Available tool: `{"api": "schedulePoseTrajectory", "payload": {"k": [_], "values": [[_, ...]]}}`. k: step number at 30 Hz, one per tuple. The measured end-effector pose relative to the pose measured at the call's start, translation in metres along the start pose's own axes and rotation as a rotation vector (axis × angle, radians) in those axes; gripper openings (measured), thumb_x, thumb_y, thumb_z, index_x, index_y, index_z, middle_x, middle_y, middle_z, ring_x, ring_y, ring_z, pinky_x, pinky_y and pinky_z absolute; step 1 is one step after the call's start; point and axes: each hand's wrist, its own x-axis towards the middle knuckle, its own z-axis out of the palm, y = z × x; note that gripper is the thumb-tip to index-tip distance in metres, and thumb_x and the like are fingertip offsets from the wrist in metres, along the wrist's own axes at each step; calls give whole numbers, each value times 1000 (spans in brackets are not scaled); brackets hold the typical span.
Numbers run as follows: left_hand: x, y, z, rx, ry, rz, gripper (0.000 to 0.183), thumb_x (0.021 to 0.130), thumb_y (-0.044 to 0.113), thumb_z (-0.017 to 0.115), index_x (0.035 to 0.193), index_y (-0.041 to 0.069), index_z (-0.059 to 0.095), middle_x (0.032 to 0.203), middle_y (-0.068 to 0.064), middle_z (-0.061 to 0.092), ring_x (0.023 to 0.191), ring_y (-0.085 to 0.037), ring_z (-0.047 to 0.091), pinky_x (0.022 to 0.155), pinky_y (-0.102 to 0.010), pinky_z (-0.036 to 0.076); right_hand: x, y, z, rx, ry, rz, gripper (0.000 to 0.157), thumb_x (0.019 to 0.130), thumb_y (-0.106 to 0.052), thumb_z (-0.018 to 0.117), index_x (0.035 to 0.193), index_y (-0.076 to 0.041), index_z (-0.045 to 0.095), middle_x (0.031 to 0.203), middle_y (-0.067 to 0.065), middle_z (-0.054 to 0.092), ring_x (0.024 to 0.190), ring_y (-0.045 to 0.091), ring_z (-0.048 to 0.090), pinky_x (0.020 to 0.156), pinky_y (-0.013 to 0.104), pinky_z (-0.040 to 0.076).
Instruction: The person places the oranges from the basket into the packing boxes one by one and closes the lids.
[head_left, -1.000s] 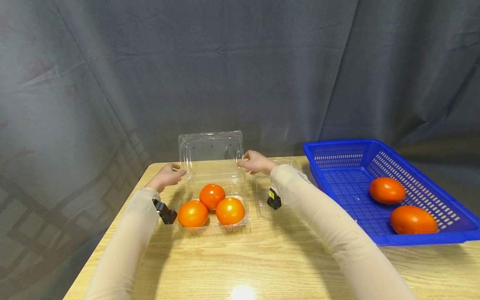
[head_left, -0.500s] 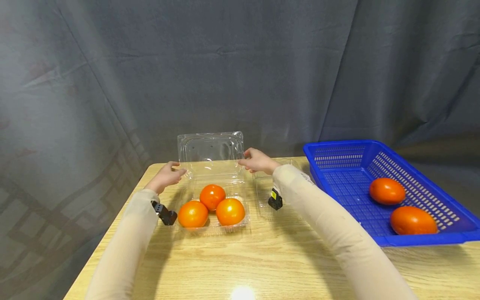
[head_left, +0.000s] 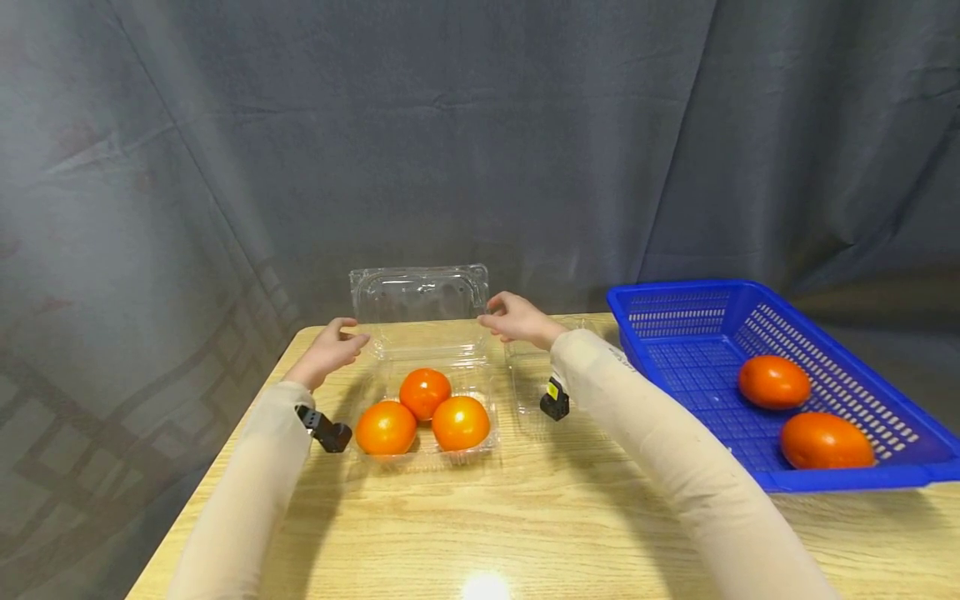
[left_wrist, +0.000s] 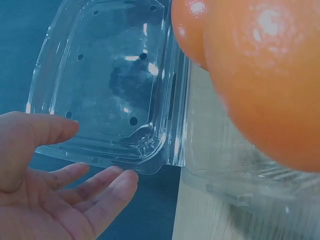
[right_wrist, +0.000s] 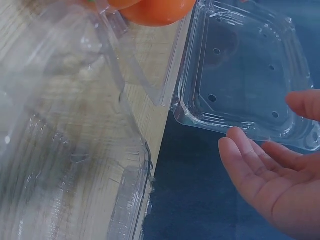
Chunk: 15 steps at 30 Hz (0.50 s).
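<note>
At a wooden table (head_left: 420, 525) before gray cloth (head_left: 450, 150), left hand (head_left: 328, 350) and right hand (head_left: 521, 320), loosely spread, flank a lid (head_left: 422, 304).

The lid (head_left: 420, 304) stands between left hand (head_left: 328, 350) and right hand (head_left: 521, 321), three fruits (head_left: 424, 393) in the box (head_left: 429, 461) before them; another box (right_wrist: 75, 155) lies near right hand, two fruits (head_left: 775, 382) in the basket (head_left: 682, 396) farther right.

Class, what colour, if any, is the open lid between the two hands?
None: the lid is clear and see-through, shown best in the left wrist view.
</note>
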Motion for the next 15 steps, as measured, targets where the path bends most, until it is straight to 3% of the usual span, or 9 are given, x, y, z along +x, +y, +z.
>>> {"api": "schedulePoseTrajectory", "payload": {"k": [7, 15], "values": [[-1, -1, -2, -13, 8, 12, 59, 99, 23, 40, 143, -8, 14, 137, -35, 33, 126, -47, 40, 107, -52, 36, -4, -1, -2, -1, 3, -17, 48, 94, -23, 53, 132, 3, 39, 123, 24, 52, 110, 32, 59, 85, 34, 53], [-3, 2, -2, -20, 38, 11, 58, 99, 23, 40, 142, -7, 15, 136, -34, 34, 124, -44, 42, 106, -50, 37, -6, -2, -2, -1, 18, -26, 46, 93, -23, 53, 131, 1, 42, 120, 22, 56, 105, 29, 60, 81, 30, 54]]}}
